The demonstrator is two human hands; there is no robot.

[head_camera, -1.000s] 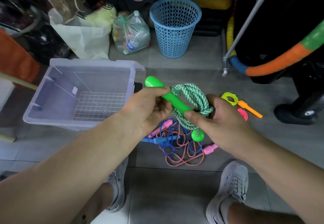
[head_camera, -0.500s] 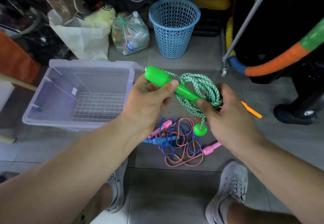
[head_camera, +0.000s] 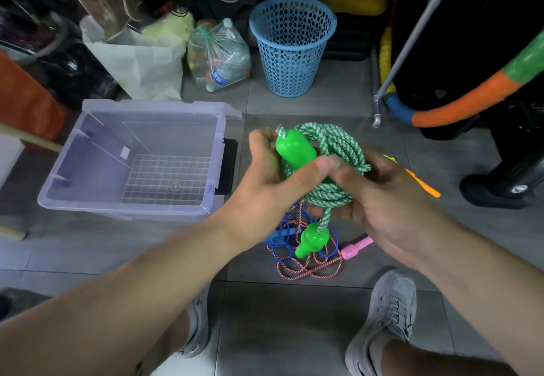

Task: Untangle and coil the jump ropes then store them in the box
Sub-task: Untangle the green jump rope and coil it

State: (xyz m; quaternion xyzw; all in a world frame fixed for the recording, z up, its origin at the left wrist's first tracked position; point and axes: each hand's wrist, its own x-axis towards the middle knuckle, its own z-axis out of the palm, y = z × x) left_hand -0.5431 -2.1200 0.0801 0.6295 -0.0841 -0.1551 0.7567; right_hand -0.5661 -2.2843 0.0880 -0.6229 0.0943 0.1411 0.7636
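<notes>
Floor: clear box (head_camera: 73,169) sitting left, tangled ropes (head_camera: 309,268) lying underneath | left hand (head_camera: 265,181), right hand (head_camera: 382,202) both gripping green rope coil (head_camera: 332,146) between them

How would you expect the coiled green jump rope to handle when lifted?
Probably floppy: one green handle dangles below the coil. Loops may spring loose unless the left hand and right hand grip them. Likely light: just braided cord and plastic.
</notes>
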